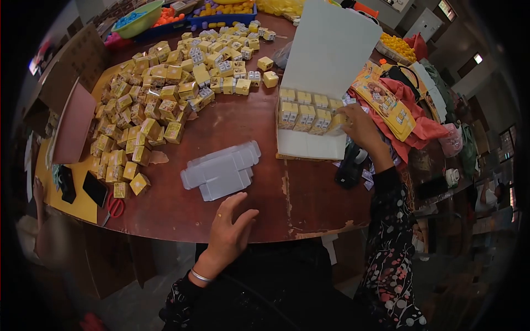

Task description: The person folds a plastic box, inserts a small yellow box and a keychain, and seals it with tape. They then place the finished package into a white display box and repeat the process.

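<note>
My right hand point(361, 128) reaches into the right side of an open white carton point(309, 144), fingers closed on a small yellow box point(336, 122) at the end of the front row. Rows of similar small yellow-and-white boxes point(305, 114) fill the carton's back part, and its tall white lid point(331, 49) stands raised behind them. My left hand point(227, 229) hovers near the table's front edge, empty, with thumb and fingers apart. Just beyond it lies a flat, unfolded clear plastic box blank point(221, 170).
A big heap of small yellow boxes point(160, 83) covers the table's left and back. Red scissors point(115, 207) and a black phone point(95, 189) lie at the front left. Coloured pieces fill a green bowl point(138, 19) behind. Yellow printed packaging point(386, 107) rests on red cloth at right.
</note>
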`<state>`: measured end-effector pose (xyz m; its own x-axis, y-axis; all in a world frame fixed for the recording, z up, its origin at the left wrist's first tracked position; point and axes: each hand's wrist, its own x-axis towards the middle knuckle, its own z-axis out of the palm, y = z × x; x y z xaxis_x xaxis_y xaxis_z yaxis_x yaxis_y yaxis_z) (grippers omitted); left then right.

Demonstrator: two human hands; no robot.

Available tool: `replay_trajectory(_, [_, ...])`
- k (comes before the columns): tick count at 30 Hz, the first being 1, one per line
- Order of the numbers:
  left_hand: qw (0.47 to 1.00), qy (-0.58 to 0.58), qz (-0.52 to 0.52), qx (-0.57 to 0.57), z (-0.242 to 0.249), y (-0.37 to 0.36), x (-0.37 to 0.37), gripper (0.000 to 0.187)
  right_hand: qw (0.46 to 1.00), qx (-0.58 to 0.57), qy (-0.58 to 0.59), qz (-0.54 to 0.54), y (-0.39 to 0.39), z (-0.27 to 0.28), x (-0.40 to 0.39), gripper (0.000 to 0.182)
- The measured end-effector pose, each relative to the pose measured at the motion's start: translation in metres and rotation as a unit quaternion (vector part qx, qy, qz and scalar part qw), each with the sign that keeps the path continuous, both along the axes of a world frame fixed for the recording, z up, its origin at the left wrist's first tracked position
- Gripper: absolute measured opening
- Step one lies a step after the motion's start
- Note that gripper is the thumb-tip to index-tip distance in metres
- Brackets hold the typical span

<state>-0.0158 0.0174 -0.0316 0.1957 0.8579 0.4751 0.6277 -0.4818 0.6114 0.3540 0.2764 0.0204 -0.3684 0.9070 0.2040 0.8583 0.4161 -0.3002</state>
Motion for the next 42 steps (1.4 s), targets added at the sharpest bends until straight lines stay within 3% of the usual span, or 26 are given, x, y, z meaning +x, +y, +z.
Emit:
replay_trajectory(3, [0.999, 0.025, 0.048, 0.002, -0.002, 0.023, -0.019, 0.037, 1.000, 0.008, 0.025, 0.012, 0.005, -0.012, -0.003, 0.048])
replay_trajectory(6, [0.991, 0.070, 0.112, -0.015, -0.004, 0.058, -0.049, 0.047, 0.990, 0.133, -0.052, 0.008, 0.008, -0.024, -0.003, 0.040])
replay_trajectory(10, [0.983, 0.123, 0.116, -0.075, -0.022, 0.095, -0.078, 0.055, 0.995, 0.090, -0.045, -0.014, 0.001, -0.025, -0.006, 0.037])
replay_trajectory(14, [0.983, 0.096, 0.105, -0.113, -0.015, 0.101, -0.080, 0.047, 0.982, 0.183, -0.056, 0.001, -0.025, 0.003, -0.026, 0.033])
replay_trajectory(16, [0.985, 0.055, 0.132, -0.098, -0.010, 0.098, -0.078, 0.041, 0.983, 0.180, 0.038, 0.027, -0.051, 0.015, -0.051, 0.030])
replay_trajectory(17, [0.988, 0.030, 0.146, -0.041, -0.012, 0.097, -0.076, 0.029, 0.980, 0.178, 0.086, 0.039, -0.067, 0.019, -0.068, 0.028])
replay_trajectory(19, [0.989, 0.004, 0.146, -0.021, -0.008, 0.089, -0.073, 0.021, 0.955, -0.018, 0.293, 0.046, -0.107, 0.023, -0.108, 0.026])
replay_trajectory(21, [0.990, -0.031, 0.138, -0.006, 0.001, 0.078, -0.066, 0.014, 0.909, -0.120, 0.385, 0.108, -0.137, 0.014, -0.141, 0.027])
replay_trajectory(23, [0.989, -0.075, 0.127, 0.005, 0.012, 0.063, -0.056, 0.007, 0.889, -0.148, 0.415, 0.125, -0.158, 0.014, -0.171, 0.029])
replay_trajectory(33, [0.986, -0.106, 0.126, 0.038, 0.037, 0.019, -0.039, 0.007, 0.858, -0.257, 0.424, 0.129, -0.189, 0.018, -0.183, 0.036])
replay_trajectory(36, [0.987, -0.107, 0.116, 0.041, 0.037, 0.015, -0.034, 0.007, 0.821, -0.324, 0.452, 0.130, -0.189, 0.015, -0.170, 0.034])
replay_trajectory(39, [0.988, -0.095, 0.106, 0.054, 0.039, 0.012, -0.028, 0.007, 0.812, -0.407, 0.388, 0.155, -0.195, 0.017, -0.164, 0.039])
replay_trajectory(42, [0.991, -0.068, 0.098, 0.055, 0.038, 0.010, -0.027, 0.012, 0.718, -0.556, 0.376, 0.185, -0.195, 0.039, -0.164, 0.049])
